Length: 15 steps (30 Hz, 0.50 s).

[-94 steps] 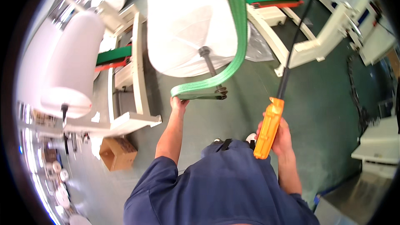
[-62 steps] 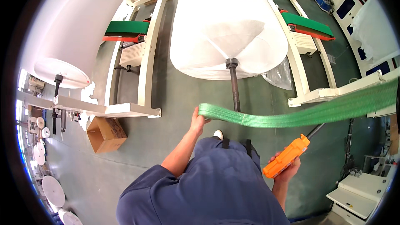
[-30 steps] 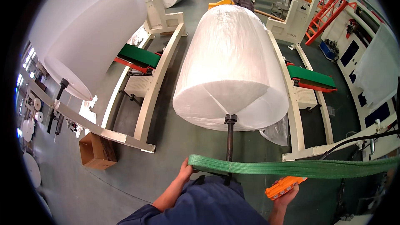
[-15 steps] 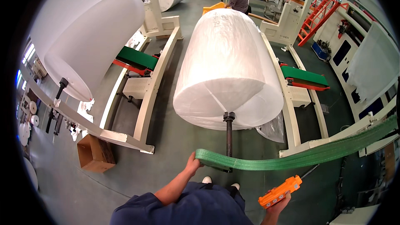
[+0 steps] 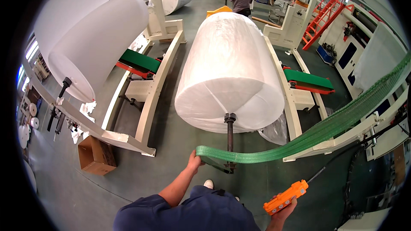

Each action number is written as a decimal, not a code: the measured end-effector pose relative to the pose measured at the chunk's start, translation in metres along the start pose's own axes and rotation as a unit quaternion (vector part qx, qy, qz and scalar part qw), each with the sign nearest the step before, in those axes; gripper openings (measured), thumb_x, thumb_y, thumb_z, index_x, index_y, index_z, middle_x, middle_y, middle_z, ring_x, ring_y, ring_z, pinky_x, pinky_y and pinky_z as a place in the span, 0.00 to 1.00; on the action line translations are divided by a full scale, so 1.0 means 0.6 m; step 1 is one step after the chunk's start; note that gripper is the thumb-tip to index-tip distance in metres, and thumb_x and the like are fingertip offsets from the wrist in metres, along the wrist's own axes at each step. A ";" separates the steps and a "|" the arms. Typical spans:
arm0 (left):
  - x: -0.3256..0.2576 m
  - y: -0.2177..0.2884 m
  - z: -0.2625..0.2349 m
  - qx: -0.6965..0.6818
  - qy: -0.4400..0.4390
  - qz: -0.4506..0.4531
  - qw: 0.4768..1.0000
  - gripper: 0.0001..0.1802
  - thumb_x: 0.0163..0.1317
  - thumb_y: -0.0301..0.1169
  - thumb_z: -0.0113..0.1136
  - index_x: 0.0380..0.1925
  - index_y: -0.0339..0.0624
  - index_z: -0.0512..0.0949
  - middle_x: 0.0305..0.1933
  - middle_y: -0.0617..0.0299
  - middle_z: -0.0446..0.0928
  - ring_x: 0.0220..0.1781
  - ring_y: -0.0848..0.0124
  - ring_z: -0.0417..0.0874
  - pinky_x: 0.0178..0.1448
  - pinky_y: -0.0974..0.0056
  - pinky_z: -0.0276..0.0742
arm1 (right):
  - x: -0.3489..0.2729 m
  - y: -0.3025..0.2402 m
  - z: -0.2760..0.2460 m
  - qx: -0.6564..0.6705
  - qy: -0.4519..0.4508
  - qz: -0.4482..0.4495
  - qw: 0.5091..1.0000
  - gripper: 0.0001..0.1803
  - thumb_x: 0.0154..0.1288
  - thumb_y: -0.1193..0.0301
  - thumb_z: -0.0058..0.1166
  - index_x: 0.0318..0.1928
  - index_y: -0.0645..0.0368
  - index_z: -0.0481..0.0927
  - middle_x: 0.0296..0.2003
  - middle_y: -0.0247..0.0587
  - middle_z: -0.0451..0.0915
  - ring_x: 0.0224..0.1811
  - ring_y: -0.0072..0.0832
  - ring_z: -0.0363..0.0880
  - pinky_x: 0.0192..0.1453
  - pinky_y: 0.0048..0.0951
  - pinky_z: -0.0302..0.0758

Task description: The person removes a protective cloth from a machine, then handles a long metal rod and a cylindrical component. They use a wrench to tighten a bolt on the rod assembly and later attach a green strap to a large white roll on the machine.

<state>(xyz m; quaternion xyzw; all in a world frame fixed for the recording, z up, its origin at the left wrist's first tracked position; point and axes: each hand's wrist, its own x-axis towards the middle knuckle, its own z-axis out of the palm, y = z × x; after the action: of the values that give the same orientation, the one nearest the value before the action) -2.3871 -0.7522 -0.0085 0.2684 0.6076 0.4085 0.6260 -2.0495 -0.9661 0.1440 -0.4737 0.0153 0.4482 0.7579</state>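
A factory hall with a grey-green floor fills the frame. At lower centre, the left hand, clamped on the green sling, has brought its loop up to the roll's shaft. At lower right, the right hand grips the orange pendant.
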 end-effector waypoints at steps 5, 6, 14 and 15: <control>-0.004 -0.005 0.008 0.003 0.009 0.001 1.000 0.21 0.69 0.34 0.41 0.61 0.45 0.65 0.53 0.56 0.76 0.51 0.63 0.80 0.48 0.53 0.82 | -0.001 -0.014 -0.013 -0.008 0.003 0.005 1.000 0.25 0.66 0.48 0.41 0.51 0.55 0.69 0.29 0.43 0.77 0.27 0.37 0.78 0.29 0.41 0.77; -0.002 -0.007 0.008 0.001 0.010 0.000 1.000 0.20 0.70 0.34 0.41 0.61 0.45 0.65 0.53 0.56 0.76 0.51 0.63 0.80 0.48 0.53 0.82 | 0.001 -0.014 -0.017 -0.008 0.001 0.007 1.000 0.25 0.66 0.49 0.41 0.51 0.56 0.69 0.29 0.43 0.77 0.27 0.37 0.78 0.29 0.41 0.77; 0.006 -0.017 0.005 0.004 0.014 -0.007 1.000 0.19 0.72 0.35 0.40 0.61 0.47 0.65 0.52 0.55 0.77 0.50 0.60 0.81 0.49 0.52 0.82 | 0.010 -0.018 -0.030 -0.020 -0.021 0.016 0.999 0.29 0.64 0.47 0.43 0.55 0.57 0.68 0.31 0.44 0.76 0.30 0.38 0.78 0.33 0.42 0.77; 0.005 -0.017 0.005 0.005 0.016 -0.006 1.000 0.19 0.73 0.35 0.40 0.61 0.47 0.65 0.52 0.55 0.77 0.49 0.59 0.82 0.49 0.52 0.82 | 0.011 -0.018 -0.029 -0.019 -0.022 0.018 0.999 0.29 0.64 0.47 0.43 0.55 0.57 0.68 0.31 0.44 0.76 0.30 0.38 0.78 0.33 0.42 0.77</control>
<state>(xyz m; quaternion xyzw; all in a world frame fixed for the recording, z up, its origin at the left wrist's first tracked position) -2.3825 -0.7543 -0.0182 0.2612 0.6209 0.4063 0.6174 -2.0312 -0.9760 0.1393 -0.4776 -0.0012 0.4723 0.7409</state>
